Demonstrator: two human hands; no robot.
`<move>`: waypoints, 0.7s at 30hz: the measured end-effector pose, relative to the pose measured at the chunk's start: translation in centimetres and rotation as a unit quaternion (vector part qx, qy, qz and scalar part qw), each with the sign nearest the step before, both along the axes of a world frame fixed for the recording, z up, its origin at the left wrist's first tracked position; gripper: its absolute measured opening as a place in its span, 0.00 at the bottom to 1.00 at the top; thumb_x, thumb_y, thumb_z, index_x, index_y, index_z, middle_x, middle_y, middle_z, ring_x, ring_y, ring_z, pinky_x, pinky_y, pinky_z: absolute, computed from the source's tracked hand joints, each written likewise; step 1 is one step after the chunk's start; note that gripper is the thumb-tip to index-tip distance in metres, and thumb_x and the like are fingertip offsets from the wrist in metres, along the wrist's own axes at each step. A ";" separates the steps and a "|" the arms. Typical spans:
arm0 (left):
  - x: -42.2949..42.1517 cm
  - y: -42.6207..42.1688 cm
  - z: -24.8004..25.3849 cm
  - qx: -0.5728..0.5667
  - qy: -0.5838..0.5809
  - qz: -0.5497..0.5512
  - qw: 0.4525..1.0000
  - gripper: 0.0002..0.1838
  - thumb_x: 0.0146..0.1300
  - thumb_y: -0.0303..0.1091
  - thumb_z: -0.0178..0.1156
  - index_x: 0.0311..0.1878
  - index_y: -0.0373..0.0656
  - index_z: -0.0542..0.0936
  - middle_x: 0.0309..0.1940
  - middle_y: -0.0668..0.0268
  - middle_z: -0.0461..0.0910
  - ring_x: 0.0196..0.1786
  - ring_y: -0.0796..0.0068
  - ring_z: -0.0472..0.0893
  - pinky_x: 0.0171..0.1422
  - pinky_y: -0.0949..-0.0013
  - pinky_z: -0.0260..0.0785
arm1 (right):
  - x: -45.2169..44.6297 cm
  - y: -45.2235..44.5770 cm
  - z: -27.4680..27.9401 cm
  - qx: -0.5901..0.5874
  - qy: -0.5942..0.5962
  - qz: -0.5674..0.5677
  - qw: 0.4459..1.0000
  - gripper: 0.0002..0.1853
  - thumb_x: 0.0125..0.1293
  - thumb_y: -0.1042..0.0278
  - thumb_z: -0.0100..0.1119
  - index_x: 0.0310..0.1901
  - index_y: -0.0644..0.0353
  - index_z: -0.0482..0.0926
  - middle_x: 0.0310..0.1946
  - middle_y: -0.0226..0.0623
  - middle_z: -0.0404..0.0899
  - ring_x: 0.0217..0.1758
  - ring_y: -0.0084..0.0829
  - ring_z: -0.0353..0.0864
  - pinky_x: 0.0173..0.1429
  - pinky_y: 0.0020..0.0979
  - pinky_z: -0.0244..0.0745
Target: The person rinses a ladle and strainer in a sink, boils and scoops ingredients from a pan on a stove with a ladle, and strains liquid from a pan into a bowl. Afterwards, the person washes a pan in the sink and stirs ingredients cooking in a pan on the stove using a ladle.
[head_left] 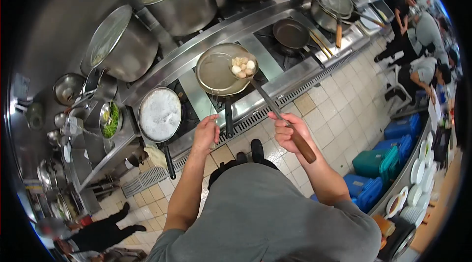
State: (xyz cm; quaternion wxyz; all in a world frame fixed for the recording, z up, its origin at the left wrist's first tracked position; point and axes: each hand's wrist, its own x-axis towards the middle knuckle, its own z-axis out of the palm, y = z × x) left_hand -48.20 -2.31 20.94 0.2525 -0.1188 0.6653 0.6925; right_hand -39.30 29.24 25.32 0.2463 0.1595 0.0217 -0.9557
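Note:
My right hand [287,133] is closed around the wooden grip of a long-handled ladle [268,97]. Its bowl, over the right part of a wide frying pan [211,72], holds several pale, rounded food pieces [243,67], some white and some tan. The pan sits on the stove, its black handle pointing toward me. Left of that handle hovers my left hand [206,134], fingers loosely bent, thumb apart, nothing visible in it. Further left, another pan [160,115] is full of white foam or bubbling liquid.
Large stockpots [179,8] stand behind the burners. A small dark pan [291,33] and a pot with strainers [330,8] are at right. A bowl of chopped greens [111,120] stands at left. Blue bins [364,190], stacked white dishes [417,171] and several people are around the tiled floor.

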 end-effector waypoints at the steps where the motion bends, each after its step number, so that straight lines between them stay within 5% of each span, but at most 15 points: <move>1: 0.0 -0.5 0.1 0.007 0.009 0.010 1.000 0.22 0.72 0.30 0.47 0.66 0.35 0.73 0.23 0.69 0.73 0.15 0.80 0.66 0.19 0.74 0.61 | 1.6 0.3 0.8 0.004 0.008 -0.022 1.000 0.21 0.76 0.66 0.51 0.63 0.70 0.74 0.27 0.27 0.77 0.20 0.18 0.70 0.26 0.24 0.63; 8: -2.2 -4.8 1.6 0.039 0.056 0.019 0.997 0.22 0.73 0.31 0.47 0.67 0.40 0.74 0.24 0.71 0.74 0.18 0.81 0.66 0.21 0.74 0.64 | 16.7 2.5 5.9 -0.008 -0.008 -0.234 0.972 0.22 0.79 0.63 0.47 0.65 0.71 0.72 0.26 0.26 0.75 0.18 0.18 0.68 0.25 0.25 0.65; 12: -3.5 -2.9 -1.2 0.045 0.038 0.025 0.998 0.20 0.76 0.34 0.49 0.68 0.43 0.75 0.19 0.77 0.65 0.18 0.86 0.62 0.18 0.77 0.55 | 27.2 7.6 5.9 0.068 -0.042 -0.390 0.917 0.18 0.78 0.65 0.50 0.60 0.70 0.73 0.25 0.25 0.74 0.19 0.16 0.68 0.25 0.25 0.65; 17: -1.9 -0.6 -3.3 0.055 0.018 0.047 0.997 0.12 0.74 0.41 0.59 0.53 0.46 0.82 0.18 0.75 0.67 0.14 0.84 0.62 0.15 0.75 0.54 | 38.4 16.3 6.3 0.179 -0.077 -0.559 0.806 0.14 0.73 0.69 0.55 0.55 0.68 0.73 0.26 0.24 0.74 0.20 0.16 0.70 0.25 0.23 0.66; 19: -1.9 0.2 -3.5 0.016 0.005 0.061 0.998 0.11 0.71 0.44 0.63 0.37 0.49 0.80 0.18 0.75 0.68 0.13 0.84 0.62 0.15 0.75 0.55 | 42.4 21.2 6.9 0.237 -0.095 -0.614 0.747 0.15 0.73 0.70 0.55 0.55 0.69 0.72 0.25 0.25 0.74 0.20 0.16 0.71 0.24 0.22 0.67; 21: -1.1 2.1 -2.2 0.010 0.012 0.069 0.998 0.14 0.71 0.46 0.63 0.32 0.51 0.76 0.17 0.76 0.68 0.12 0.84 0.62 0.15 0.75 0.55 | 46.5 26.9 6.8 0.258 -0.097 -0.653 0.705 0.14 0.73 0.69 0.56 0.55 0.68 0.73 0.25 0.24 0.72 0.21 0.16 0.70 0.24 0.22 0.66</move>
